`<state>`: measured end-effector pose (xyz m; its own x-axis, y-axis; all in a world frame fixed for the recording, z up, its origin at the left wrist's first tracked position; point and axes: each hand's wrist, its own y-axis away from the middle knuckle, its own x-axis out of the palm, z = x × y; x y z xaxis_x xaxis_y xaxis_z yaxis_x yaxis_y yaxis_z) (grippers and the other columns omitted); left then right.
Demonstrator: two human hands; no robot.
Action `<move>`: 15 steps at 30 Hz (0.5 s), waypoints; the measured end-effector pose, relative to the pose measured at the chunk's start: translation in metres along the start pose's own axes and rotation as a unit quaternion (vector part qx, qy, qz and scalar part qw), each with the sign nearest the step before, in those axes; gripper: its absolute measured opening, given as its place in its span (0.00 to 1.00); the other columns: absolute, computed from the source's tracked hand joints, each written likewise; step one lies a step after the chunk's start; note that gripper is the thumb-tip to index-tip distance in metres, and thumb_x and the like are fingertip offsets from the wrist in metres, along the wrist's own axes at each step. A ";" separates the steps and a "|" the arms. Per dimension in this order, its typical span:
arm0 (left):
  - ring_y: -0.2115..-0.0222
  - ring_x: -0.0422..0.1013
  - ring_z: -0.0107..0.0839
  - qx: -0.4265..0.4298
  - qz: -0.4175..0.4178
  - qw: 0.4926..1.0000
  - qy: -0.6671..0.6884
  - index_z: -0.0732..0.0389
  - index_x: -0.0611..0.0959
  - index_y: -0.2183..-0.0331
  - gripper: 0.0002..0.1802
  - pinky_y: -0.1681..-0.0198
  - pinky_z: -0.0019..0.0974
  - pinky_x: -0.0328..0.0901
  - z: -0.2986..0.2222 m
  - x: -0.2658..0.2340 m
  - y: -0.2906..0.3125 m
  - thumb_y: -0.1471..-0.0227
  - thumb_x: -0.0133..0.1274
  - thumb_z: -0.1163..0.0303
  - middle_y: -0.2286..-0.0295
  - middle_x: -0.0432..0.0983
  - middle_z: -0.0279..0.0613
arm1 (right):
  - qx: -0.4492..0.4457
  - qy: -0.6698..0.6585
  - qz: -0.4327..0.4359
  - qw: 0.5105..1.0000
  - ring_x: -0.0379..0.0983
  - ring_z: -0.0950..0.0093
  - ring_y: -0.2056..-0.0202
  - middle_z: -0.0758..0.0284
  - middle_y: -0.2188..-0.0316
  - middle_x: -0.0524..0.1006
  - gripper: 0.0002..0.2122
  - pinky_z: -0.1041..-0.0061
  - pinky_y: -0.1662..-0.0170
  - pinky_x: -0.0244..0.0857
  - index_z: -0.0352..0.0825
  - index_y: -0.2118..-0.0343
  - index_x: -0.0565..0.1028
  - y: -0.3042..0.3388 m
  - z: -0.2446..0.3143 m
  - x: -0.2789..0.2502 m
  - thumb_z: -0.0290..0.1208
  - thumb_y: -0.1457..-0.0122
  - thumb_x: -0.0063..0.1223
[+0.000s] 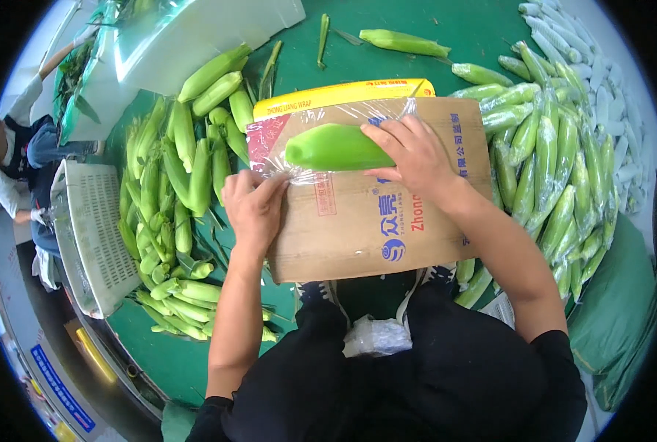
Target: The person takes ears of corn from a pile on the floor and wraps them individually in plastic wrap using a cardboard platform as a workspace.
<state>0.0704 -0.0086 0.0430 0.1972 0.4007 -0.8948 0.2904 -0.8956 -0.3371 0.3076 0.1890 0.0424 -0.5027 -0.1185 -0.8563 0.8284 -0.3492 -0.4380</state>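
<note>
An ear of corn (336,149) in its green husk lies crosswise on clear plastic wrap (387,108), above a brown cardboard sheet (446,221). My right hand (415,157) grips the corn's right end, fingers over the top and thumb at the near side. At the cardboard's left edge, my left hand (255,208) pinches the near left corner of the wrap, just off the corn's left end. Directly behind the cardboard sits a yellow wrap box (343,93), with the film stretching from it.
Unwrapped corn (185,169) is heaped on the left, film-wrapped corn (549,158) on the right. A white plastic crate (96,228) and a white foam box (188,48) stand farther left. A green sack (616,309) rests at right. Another person (37,151) is at far left.
</note>
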 end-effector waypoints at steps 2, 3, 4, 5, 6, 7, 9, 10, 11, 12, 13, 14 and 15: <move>0.71 0.69 0.43 -0.072 -0.037 0.997 -0.007 0.53 0.84 0.65 0.09 0.66 0.43 0.63 -0.003 0.001 0.008 0.53 0.62 0.73 0.73 0.71 0.38 | 0.039 0.024 0.048 0.998 0.69 0.63 0.59 0.65 0.59 0.73 0.33 0.67 0.56 0.67 0.40 0.45 0.71 -0.002 0.012 -0.010 0.44 0.56 0.68; 0.71 0.70 0.45 -0.135 -0.072 0.987 0.053 0.55 0.82 0.65 0.08 0.67 0.44 0.65 -0.004 0.004 0.019 0.51 0.60 0.74 0.72 0.72 0.41 | 0.089 0.050 0.093 0.990 0.69 0.62 0.59 0.64 0.60 0.73 0.33 0.66 0.55 0.67 0.39 0.45 0.71 -0.003 0.013 -0.016 0.44 0.55 0.68; 0.69 0.74 0.40 -0.161 -0.079 0.976 0.121 0.61 0.80 0.64 0.05 0.66 0.40 0.68 -0.010 0.000 0.030 0.44 0.56 0.74 0.68 0.76 0.43 | 0.095 0.054 0.092 0.990 0.69 0.62 0.59 0.64 0.60 0.73 0.33 0.66 0.55 0.67 0.39 0.45 0.71 -0.003 0.012 -0.019 0.44 0.55 0.68; 0.64 0.76 0.32 -0.295 -0.052 0.913 0.275 0.64 0.79 0.65 0.06 0.60 0.34 0.69 -0.024 0.000 0.037 0.38 0.50 0.73 0.62 0.79 0.44 | 0.065 0.029 0.122 0.990 0.70 0.63 0.58 0.64 0.61 0.72 0.33 0.66 0.56 0.68 0.39 0.45 0.71 -0.003 0.008 -0.024 0.44 0.55 0.68; 0.63 0.75 0.29 -0.300 -0.110 0.870 0.376 0.65 0.79 0.65 0.07 0.58 0.33 0.70 -0.037 -0.001 0.034 0.36 0.48 0.72 0.61 0.79 0.44 | 0.042 -0.001 0.158 0.987 0.70 0.64 0.58 0.64 0.61 0.71 0.32 0.67 0.56 0.69 0.39 0.46 0.70 0.004 0.012 -0.025 0.44 0.55 0.68; 0.61 0.75 0.27 -0.301 -0.173 0.815 0.464 0.65 0.79 0.64 0.09 0.56 0.32 0.70 -0.049 -0.003 0.023 0.35 0.46 0.71 0.60 0.80 0.45 | 0.047 -0.004 0.157 0.986 0.70 0.64 0.58 0.64 0.61 0.71 0.32 0.67 0.56 0.69 0.39 0.46 0.70 0.007 0.016 -0.023 0.44 0.55 0.68; 0.58 0.77 0.35 -0.163 -0.115 0.915 0.350 0.63 0.80 0.63 0.07 0.53 0.36 0.69 -0.083 -0.010 -0.001 0.36 0.47 0.73 0.58 0.80 0.48 | -0.024 -0.127 0.253 0.959 0.70 0.62 0.57 0.63 0.60 0.71 0.30 0.66 0.54 0.70 0.39 0.47 0.71 0.007 0.021 -0.030 0.45 0.53 0.67; 0.58 0.77 0.40 -0.132 0.036 0.948 0.288 0.62 0.80 0.61 0.07 0.53 0.40 0.70 -0.104 -0.020 -0.009 0.38 0.48 0.74 0.59 0.80 0.50 | -0.028 -0.163 0.244 0.955 0.70 0.61 0.57 0.63 0.59 0.71 0.30 0.65 0.53 0.68 0.39 0.48 0.72 0.010 0.020 -0.023 0.47 0.53 0.67; 0.58 0.77 0.42 -0.042 0.153 0.969 0.187 0.62 0.80 0.58 0.10 0.50 0.44 0.69 -0.100 -0.004 -0.008 0.40 0.51 0.70 0.60 0.79 0.48 | -0.032 -0.161 0.247 0.955 0.70 0.61 0.57 0.63 0.59 0.71 0.30 0.65 0.53 0.68 0.39 0.48 0.72 0.010 0.021 -0.020 0.47 0.53 0.67; 0.55 0.75 0.44 0.017 0.136 0.979 0.149 0.59 0.78 0.52 0.17 0.47 0.47 0.66 -0.102 0.002 -0.012 0.42 0.53 0.66 0.57 0.78 0.48 | -0.053 -0.122 0.163 0.978 0.70 0.61 0.57 0.64 0.58 0.71 0.30 0.64 0.53 0.68 0.38 0.49 0.73 0.009 0.021 -0.021 0.48 0.54 0.67; 0.52 0.73 0.46 0.076 0.117 0.984 0.109 0.57 0.76 0.45 0.25 0.43 0.50 0.62 -0.105 0.005 -0.016 0.44 0.55 0.61 0.54 0.77 0.48 | -0.075 -0.083 0.079 0.991 0.70 0.61 0.58 0.64 0.58 0.72 0.31 0.63 0.53 0.67 0.37 0.50 0.73 0.005 0.020 -0.022 0.48 0.55 0.68; 0.52 0.73 0.46 0.079 0.113 0.984 0.110 0.57 0.76 0.45 0.25 0.43 0.50 0.62 -0.104 0.009 -0.025 0.44 0.55 0.61 0.54 0.77 0.48 | -0.059 -0.074 0.070 0.993 0.69 0.61 0.58 0.63 0.54 0.70 0.32 0.63 0.52 0.64 0.36 0.52 0.74 0.001 0.017 -0.028 0.50 0.57 0.69; 0.49 0.70 0.48 0.101 0.113 0.985 0.085 0.56 0.71 0.41 0.31 0.41 0.52 0.59 -0.101 0.013 -0.039 0.43 0.54 0.55 0.50 0.73 0.50 | -0.050 -0.075 0.070 0.994 0.69 0.61 0.58 0.63 0.54 0.70 0.32 0.63 0.52 0.64 0.36 0.52 0.74 0.008 0.011 -0.022 0.50 0.57 0.69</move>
<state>0.1559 0.0509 0.0743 0.3940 0.1980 -0.8976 0.0320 -0.9789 -0.2019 0.3226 0.1786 0.0610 -0.4058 -0.2984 -0.8639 0.9093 -0.2272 -0.3487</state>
